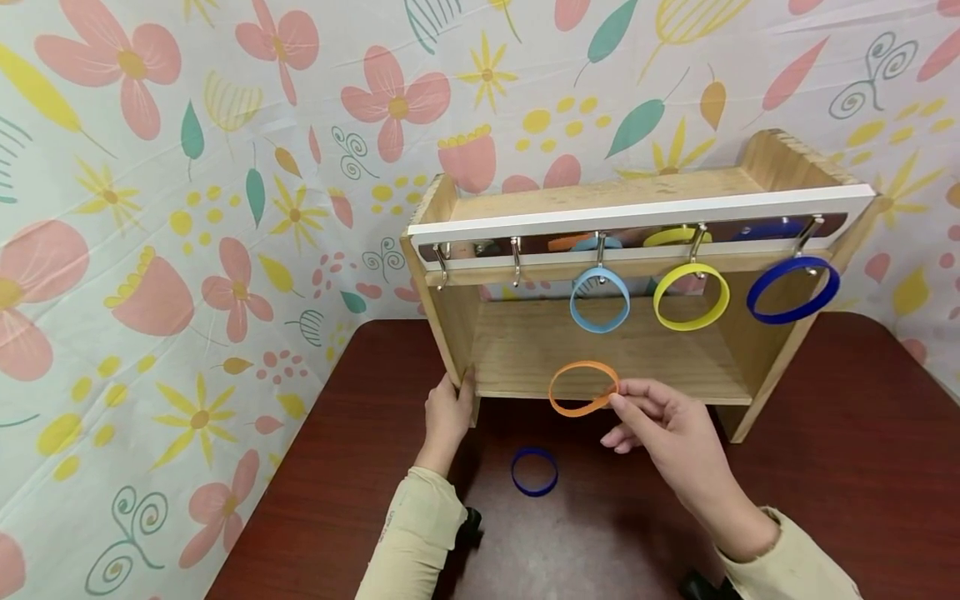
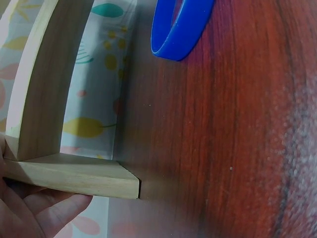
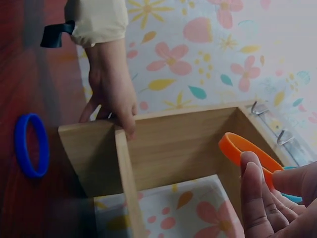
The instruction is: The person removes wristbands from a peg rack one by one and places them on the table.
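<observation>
My right hand pinches an orange silicone wristband between thumb and fingers, in front of the wooden shelf's lower board. In the right wrist view the orange band sticks out past the fingertips. My left hand grips the shelf's left side near its bottom corner, and in the left wrist view its fingers lie under the wooden edge. Light blue, yellow and dark blue wristbands hang from the hooks on the shelf's front rail. The two leftmost hooks are bare.
Another dark blue wristband lies on the dark red wooden table, before the shelf and between the forearms. A flower-patterned cloth covers the wall behind. Black straps show at the sleeves.
</observation>
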Tool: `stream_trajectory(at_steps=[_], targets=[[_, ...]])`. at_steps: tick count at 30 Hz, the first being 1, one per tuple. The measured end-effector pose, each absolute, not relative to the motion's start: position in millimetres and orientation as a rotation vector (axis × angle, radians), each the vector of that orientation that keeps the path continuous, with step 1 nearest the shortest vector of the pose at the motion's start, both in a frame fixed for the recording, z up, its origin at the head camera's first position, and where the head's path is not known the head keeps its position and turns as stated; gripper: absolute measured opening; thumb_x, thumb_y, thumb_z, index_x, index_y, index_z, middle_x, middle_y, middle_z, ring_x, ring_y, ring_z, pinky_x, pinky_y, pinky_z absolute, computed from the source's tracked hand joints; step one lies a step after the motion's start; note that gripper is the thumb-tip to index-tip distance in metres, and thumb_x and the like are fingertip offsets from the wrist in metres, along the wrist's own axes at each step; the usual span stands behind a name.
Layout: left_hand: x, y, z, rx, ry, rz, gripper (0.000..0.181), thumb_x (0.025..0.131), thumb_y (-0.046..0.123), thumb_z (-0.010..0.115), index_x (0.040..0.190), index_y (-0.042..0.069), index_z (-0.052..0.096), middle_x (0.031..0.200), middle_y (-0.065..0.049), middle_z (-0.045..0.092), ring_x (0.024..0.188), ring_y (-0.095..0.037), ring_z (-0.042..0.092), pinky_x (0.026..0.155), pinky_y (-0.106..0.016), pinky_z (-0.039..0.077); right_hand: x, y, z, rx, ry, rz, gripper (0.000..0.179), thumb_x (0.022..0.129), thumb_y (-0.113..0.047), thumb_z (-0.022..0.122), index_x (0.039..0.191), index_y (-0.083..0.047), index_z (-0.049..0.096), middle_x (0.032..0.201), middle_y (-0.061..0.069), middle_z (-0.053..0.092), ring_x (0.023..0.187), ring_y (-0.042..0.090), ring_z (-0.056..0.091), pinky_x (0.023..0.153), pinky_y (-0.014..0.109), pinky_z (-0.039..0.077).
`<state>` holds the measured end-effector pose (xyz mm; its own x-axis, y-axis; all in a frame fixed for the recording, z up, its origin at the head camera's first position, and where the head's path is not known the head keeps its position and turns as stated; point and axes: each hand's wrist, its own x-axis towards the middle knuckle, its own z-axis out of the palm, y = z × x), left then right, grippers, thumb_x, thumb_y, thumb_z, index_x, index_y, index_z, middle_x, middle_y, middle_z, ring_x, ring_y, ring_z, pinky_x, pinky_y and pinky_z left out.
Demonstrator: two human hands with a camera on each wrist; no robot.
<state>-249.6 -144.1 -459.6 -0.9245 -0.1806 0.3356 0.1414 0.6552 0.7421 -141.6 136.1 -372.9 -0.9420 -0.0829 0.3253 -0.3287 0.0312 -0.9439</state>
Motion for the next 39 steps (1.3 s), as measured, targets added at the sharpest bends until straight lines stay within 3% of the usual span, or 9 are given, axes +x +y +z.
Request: stream_trajectory(at_steps=[15, 32, 39], targets=[[-251.2, -144.6, -461.6, 0.046, -2.509, -1.137, 0.033, 0.102, 0.037, 0.051, 0.097, 0.008, 0.066, 0.075, -0.009, 0.069, 0.061, -0.023, 0.065, 0.061, -0.042, 0.053, -140.7, 144.5, -401.2, 0.274, -2.273, 1.986, 0.03, 0.098, -0.015, 0.061, 0.113, 0.012, 0.059, 0.087, -0.001, 0.073, 0.062, 0.022, 0.069, 0.057, 0.034, 0.055], [-250.5, -144.6, -460.8, 0.045, -2.512, -1.158, 0.033, 0.102, 0.037, 0.05, 0.1, 0.007, 0.066, 0.077, -0.01, 0.069, 0.062, -0.023, 0.066, 0.059, -0.04, 0.054, -144.8, 150.4, -441.0, 0.188, -2.348, 2.073, 0.027, 0.097, -0.014, 0.062, 0.11, 0.01, 0.06, 0.094, 0.015, 0.072, 0.062, 0.022, 0.069, 0.055, 0.035, 0.056], [-251.0, -144.0, -460.4, 0.049, -2.493, -1.139, 0.032, 0.101, 0.036, 0.052, 0.097, 0.008, 0.066, 0.075, -0.01, 0.069, 0.065, -0.027, 0.066, 0.066, -0.046, 0.054, -148.4, 152.7, -454.2, 0.167, -2.42, 2.082, 0.028, 0.097, -0.01, 0.061, 0.112, 0.013, 0.058, 0.098, 0.021, 0.07, 0.063, 0.022, 0.069, 0.056, 0.035, 0.056]])
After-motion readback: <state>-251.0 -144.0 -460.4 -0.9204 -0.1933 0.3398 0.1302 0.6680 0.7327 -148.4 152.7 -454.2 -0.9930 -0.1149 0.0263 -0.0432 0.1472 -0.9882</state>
